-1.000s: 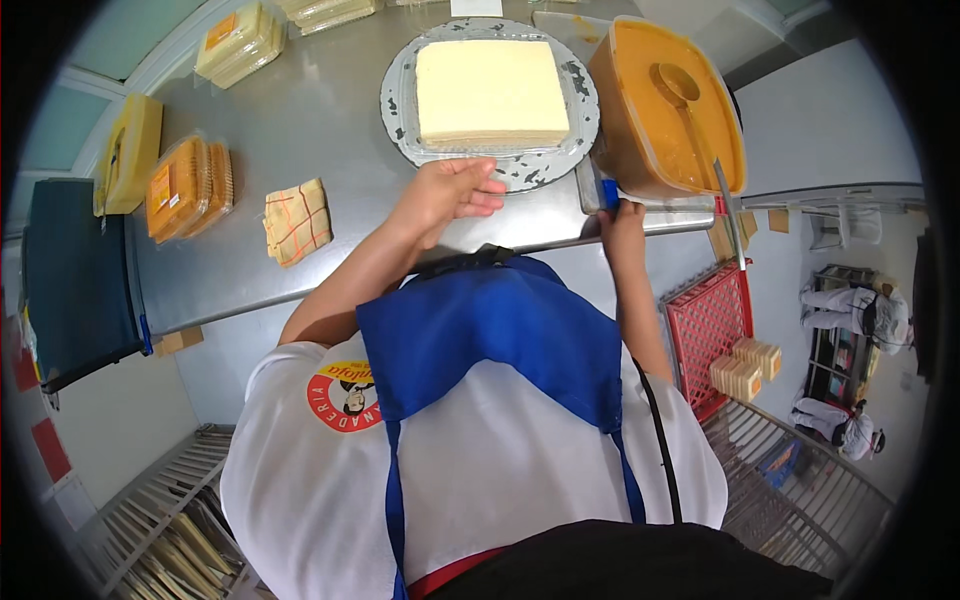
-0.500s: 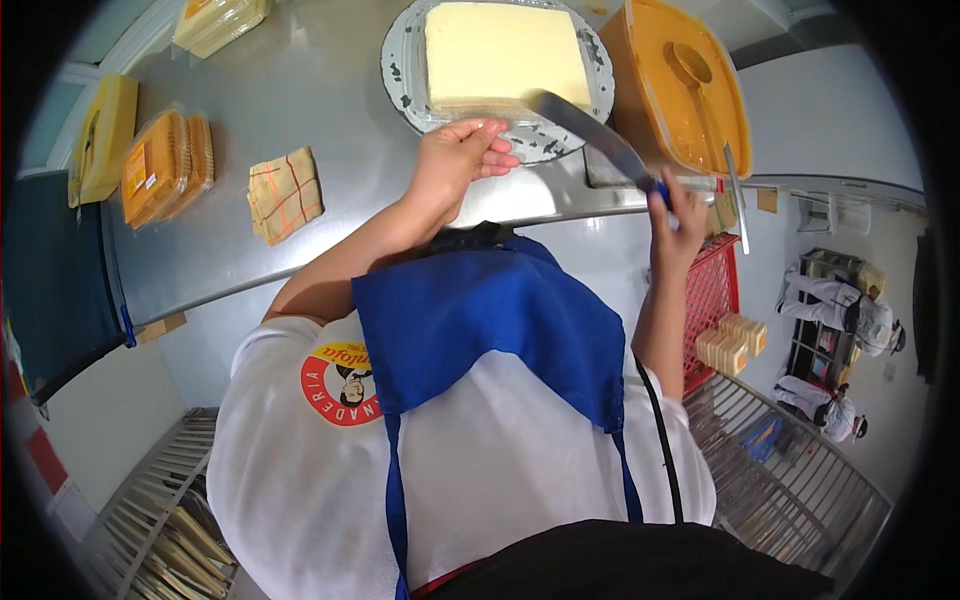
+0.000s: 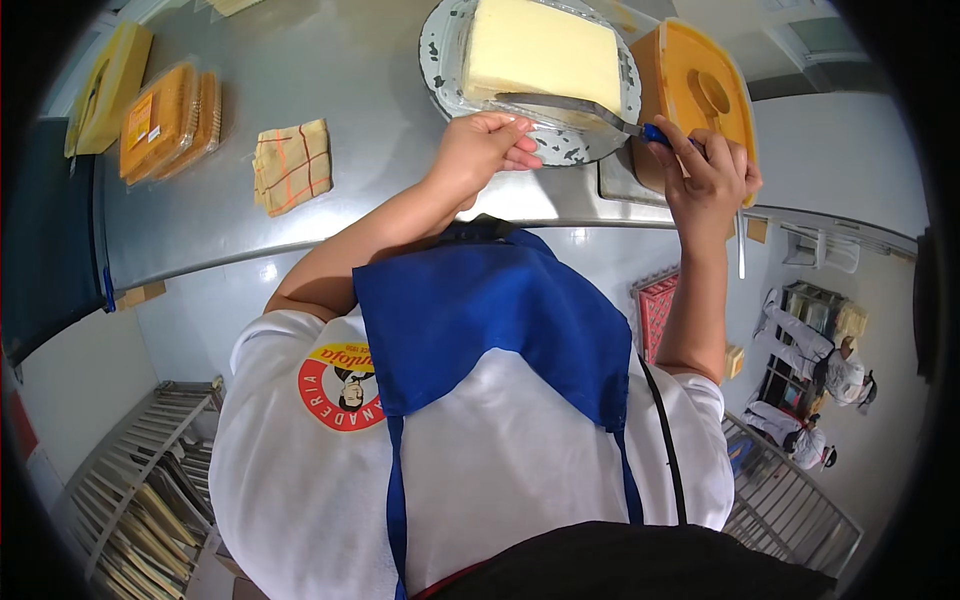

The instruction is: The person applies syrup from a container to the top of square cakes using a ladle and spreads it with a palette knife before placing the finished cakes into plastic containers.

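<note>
A rectangular layer cake [image 3: 545,50] with a smooth pale-cream top lies in a clear plastic base on a round, speckled grey-white plate [image 3: 445,75]. In my right hand [image 3: 708,175] I grip the blue handle of an offset spatula [image 3: 570,103], fingers wrapped round it. Its blade runs along the cake's near side. My left hand [image 3: 487,145] is at the plate's near rim, thumb and fingers pinched together. Whatever they hold, if anything, cannot be made out.
Right of the plate stands a tub [image 3: 655,90] of orange-brown filling with a ladle [image 3: 710,92] in it. A folded checked cloth [image 3: 293,165], clear packs [image 3: 160,120] and a yellow container [image 3: 110,90] sit left on the steel table [image 3: 380,130]. Racks stand behind; two people are far right.
My right hand has moved up and right, bringing the spatula blade from a slant to nearly level along the cake's near side. The whole view has shifted slightly; my left hand stays at the rim.
</note>
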The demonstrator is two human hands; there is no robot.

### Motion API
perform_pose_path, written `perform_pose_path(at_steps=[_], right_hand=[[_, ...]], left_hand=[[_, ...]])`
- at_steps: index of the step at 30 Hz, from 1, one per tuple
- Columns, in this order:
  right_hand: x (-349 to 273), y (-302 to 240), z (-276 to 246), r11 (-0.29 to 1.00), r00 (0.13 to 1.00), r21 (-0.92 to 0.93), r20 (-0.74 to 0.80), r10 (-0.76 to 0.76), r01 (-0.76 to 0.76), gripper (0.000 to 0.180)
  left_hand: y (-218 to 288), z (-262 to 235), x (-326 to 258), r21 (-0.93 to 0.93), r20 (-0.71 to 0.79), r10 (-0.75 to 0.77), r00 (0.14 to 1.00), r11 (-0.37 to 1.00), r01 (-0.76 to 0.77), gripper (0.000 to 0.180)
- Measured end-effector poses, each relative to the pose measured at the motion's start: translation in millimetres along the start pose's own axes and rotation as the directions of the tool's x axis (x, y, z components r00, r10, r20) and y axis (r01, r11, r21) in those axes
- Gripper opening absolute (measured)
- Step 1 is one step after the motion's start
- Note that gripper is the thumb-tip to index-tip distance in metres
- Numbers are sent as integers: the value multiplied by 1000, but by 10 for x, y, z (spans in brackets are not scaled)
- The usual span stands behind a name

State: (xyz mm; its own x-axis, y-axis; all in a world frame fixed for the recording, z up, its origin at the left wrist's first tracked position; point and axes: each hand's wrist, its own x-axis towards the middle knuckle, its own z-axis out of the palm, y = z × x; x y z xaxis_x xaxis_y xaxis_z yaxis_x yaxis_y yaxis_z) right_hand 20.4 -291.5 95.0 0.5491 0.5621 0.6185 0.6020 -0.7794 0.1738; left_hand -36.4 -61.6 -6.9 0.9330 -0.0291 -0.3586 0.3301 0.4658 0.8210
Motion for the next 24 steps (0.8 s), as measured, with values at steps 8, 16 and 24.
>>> perform_pose_path(at_steps=[8, 16, 24], right_hand=[[41, 55, -26, 1000, 998, -5, 62, 10, -10, 26], [-44, 581, -247, 993, 994, -110, 101, -28, 39, 29], [-11, 175, -19, 998, 998, -23, 10, -59, 59, 30]], left_hand=[[31, -15, -10, 30, -19, 2, 1000, 1000, -2, 28], [52, -61, 14, 93, 11, -30, 999, 995, 29, 27], [57, -79, 1, 110, -5, -40, 999, 993, 40, 27]])
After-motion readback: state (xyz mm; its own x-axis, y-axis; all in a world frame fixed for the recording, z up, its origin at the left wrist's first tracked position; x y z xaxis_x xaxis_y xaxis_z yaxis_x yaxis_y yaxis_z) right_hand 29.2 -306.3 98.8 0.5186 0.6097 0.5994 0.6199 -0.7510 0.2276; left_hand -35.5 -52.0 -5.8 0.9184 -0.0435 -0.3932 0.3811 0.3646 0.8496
